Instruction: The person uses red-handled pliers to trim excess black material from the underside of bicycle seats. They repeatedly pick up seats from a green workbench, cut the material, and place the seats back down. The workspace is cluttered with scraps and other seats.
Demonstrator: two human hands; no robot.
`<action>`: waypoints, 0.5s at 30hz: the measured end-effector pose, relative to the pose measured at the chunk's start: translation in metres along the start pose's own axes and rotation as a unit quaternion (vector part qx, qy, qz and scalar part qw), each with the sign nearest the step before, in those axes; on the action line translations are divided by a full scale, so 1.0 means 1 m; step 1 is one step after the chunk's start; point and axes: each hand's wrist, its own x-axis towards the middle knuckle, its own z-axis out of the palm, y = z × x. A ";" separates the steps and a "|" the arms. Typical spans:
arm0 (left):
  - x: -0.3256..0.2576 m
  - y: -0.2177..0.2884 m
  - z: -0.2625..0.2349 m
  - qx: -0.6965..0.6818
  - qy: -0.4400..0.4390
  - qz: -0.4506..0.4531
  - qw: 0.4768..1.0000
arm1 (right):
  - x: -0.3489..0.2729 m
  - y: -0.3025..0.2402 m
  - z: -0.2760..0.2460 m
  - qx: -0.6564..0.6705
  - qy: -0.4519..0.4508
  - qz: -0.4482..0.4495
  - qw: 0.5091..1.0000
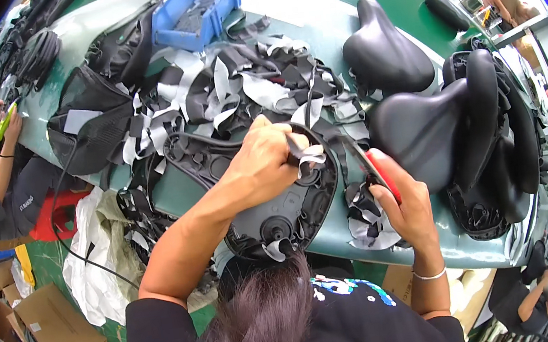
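A black bicycle saddle (282,207) lies upside down in front of me at the table's near edge, its grey plastic underside showing. My left hand (260,160) is closed over its right half, gripping a strip of black cover material (310,156) with a pale backing. Part of the saddle is hidden beneath that hand and forearm. Just right of the saddle, my right hand (409,205) holds a red-handled knife (385,175), its blade pointing up and away to the left. The blade stands apart from the strip. Loose trimmings (368,224) lie below the knife.
Beyond the saddle spreads a heap of black and white scraps (257,87), with a blue bin (198,26) behind. Upright black saddles (386,51) stand right, beside stacked ones (489,138). At far left a co-worker's hands hold a yellow-green tool (6,120). Cardboard boxes (60,327) lie lower left.
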 end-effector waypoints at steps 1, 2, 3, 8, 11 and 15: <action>0.003 0.002 0.001 -0.005 -0.013 -0.014 1.000 | -0.001 0.001 -0.004 -0.070 -0.064 -0.018 0.995; 0.004 0.001 0.005 0.000 0.036 0.040 0.999 | 0.003 0.000 0.001 -0.122 -0.081 -0.032 0.989; 0.003 0.001 0.005 -0.066 0.025 -0.011 0.997 | 0.006 -0.003 0.006 -0.174 -0.097 -0.045 0.979; 0.002 0.008 0.004 -0.472 0.236 -0.235 0.816 | -0.032 -0.032 0.012 -0.226 -0.097 0.051 0.968; 0.003 -0.019 -0.019 -0.634 0.203 -0.016 0.746 | -0.026 -0.049 0.008 -0.175 -0.134 0.142 0.965; 0.001 -0.005 -0.019 -0.548 0.285 -0.195 0.762 | -0.020 -0.023 0.009 -0.080 0.024 0.039 0.996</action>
